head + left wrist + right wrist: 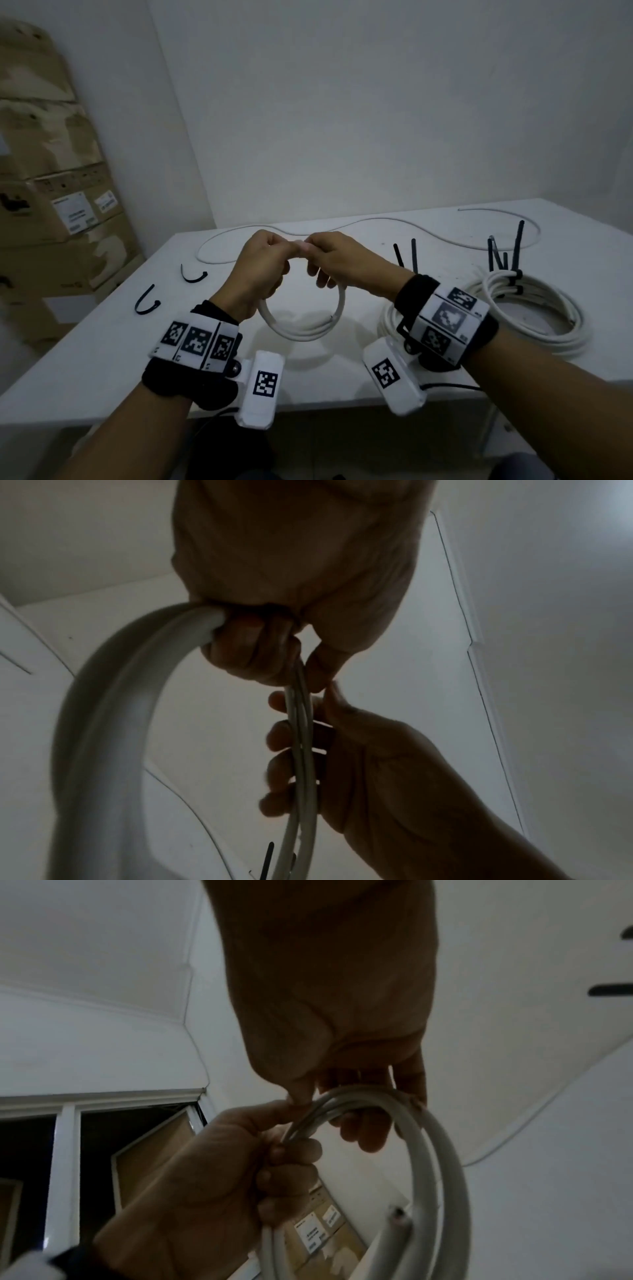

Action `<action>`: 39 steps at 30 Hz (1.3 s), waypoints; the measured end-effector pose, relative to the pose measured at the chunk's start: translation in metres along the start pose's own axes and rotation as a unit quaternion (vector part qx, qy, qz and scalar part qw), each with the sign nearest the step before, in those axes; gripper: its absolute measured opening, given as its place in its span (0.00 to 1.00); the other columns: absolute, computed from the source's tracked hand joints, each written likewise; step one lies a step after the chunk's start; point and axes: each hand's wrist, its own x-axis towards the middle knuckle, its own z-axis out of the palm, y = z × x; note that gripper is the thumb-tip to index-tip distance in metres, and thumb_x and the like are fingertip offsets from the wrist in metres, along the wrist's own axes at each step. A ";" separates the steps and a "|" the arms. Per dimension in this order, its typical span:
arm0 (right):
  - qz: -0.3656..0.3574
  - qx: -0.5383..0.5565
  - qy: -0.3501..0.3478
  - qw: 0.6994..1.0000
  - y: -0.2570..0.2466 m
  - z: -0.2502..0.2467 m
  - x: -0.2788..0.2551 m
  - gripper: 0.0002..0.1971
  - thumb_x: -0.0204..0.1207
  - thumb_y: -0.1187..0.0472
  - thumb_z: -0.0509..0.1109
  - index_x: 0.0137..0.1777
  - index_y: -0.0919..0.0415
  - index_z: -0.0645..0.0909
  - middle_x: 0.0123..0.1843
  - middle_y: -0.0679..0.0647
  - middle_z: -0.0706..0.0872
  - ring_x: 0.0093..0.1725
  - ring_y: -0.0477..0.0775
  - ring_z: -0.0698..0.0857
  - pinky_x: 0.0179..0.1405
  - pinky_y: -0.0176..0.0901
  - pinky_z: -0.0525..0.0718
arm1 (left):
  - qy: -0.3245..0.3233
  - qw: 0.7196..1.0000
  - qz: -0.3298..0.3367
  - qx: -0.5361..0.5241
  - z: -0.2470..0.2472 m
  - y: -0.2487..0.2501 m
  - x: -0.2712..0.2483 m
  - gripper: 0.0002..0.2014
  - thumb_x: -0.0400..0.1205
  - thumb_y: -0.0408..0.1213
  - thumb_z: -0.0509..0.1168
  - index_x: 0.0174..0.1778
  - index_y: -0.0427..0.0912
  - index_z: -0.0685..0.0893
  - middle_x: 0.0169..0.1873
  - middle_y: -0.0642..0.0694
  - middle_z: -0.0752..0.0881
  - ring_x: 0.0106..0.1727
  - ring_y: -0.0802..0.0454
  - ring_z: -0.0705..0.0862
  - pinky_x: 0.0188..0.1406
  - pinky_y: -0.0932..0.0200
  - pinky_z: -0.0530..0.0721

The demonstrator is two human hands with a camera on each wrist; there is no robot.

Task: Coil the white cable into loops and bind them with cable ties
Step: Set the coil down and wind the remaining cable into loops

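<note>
A small coil of white cable (301,330) hangs above the white table (102,359), held at its top by both hands. My left hand (275,265) grips the coil's left side in a fist; in the left wrist view the loops (103,723) leave that fist (260,642). My right hand (317,262) pinches the top right, its fingers (277,734) curled round the strands (301,750). The cut cable end (397,1215) pokes out low on the coil (431,1164). Two loose black cable ties (193,275) (147,301) lie at the left.
The cable's free length (376,222) snakes across the far side of the table. Bound white coils (534,308) with upright black tie tails (513,250) sit at the right, another coil (387,318) under my right wrist. Cardboard boxes (51,205) are stacked at the left wall.
</note>
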 end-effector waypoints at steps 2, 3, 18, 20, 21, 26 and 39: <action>-0.001 0.038 0.009 0.999 -0.002 0.007 0.004 0.16 0.86 0.55 0.55 0.52 0.66 0.80 0.34 0.49 0.78 0.31 0.50 0.76 0.31 0.40 0.76 | -0.033 0.999 -0.006 -0.020 -0.008 0.000 -0.003 0.12 0.83 0.38 0.60 0.36 0.37 0.80 0.22 0.48 0.65 0.19 0.55 0.59 0.20 0.64 0.55; -0.006 0.047 0.024 0.999 -0.001 0.012 0.006 0.15 0.86 0.56 0.55 0.48 0.64 0.80 0.32 0.45 0.76 0.30 0.49 0.74 0.31 0.40 0.74 | -0.045 0.998 -0.015 -0.039 -0.014 -0.002 -0.005 0.13 0.83 0.37 0.57 0.34 0.38 0.80 0.23 0.48 0.64 0.20 0.55 0.59 0.23 0.61 0.53; -0.063 0.159 0.030 0.985 -0.021 0.089 0.052 0.16 0.86 0.59 0.55 0.43 0.61 0.81 0.30 0.53 0.71 0.29 0.50 0.67 0.29 0.40 0.65 | -0.030 0.979 -0.024 -0.199 -0.113 -0.050 -0.027 0.12 0.88 0.37 0.53 0.42 0.37 0.74 0.31 0.40 0.83 0.17 0.44 0.75 0.18 0.59 0.75; -0.063 0.185 0.013 0.981 -0.025 0.100 0.060 0.16 0.86 0.60 0.55 0.45 0.67 0.81 0.30 0.54 0.69 0.29 0.50 0.65 0.28 0.41 0.63 | -0.019 0.970 -0.043 -0.238 -0.122 -0.058 -0.027 0.12 0.88 0.38 0.53 0.39 0.40 0.72 0.29 0.44 0.79 0.16 0.49 0.71 0.16 0.64 0.70; -0.062 0.202 -0.002 0.977 -0.027 0.106 0.064 0.17 0.86 0.60 0.55 0.48 0.72 0.80 0.31 0.54 0.68 0.29 0.50 0.64 0.27 0.41 0.62 | -0.013 0.965 -0.053 -0.257 -0.127 -0.062 -0.026 0.12 0.88 0.38 0.53 0.38 0.43 0.70 0.27 0.46 0.76 0.15 0.53 0.68 0.15 0.67 0.67; -0.019 0.248 -0.130 0.960 -0.033 0.121 0.103 0.24 0.86 0.48 0.54 0.51 0.68 0.82 0.39 0.60 0.84 0.35 0.53 0.83 0.34 0.41 0.79 | 0.038 0.960 -0.075 -0.268 -0.162 -0.076 -0.016 0.15 0.88 0.37 0.53 0.35 0.48 0.62 0.24 0.51 0.69 0.13 0.62 0.60 0.10 0.73 0.55; -0.005 -0.333 -0.221 0.917 0.006 0.186 0.280 0.22 0.82 0.63 0.62 0.76 0.58 0.70 0.73 0.58 0.77 0.47 0.49 0.83 0.56 0.41 0.79 | 0.083 0.964 -0.110 -0.228 -0.217 -0.113 0.033 0.14 0.86 0.37 0.56 0.34 0.47 0.64 0.24 0.51 0.69 0.13 0.63 0.58 0.10 0.73 0.53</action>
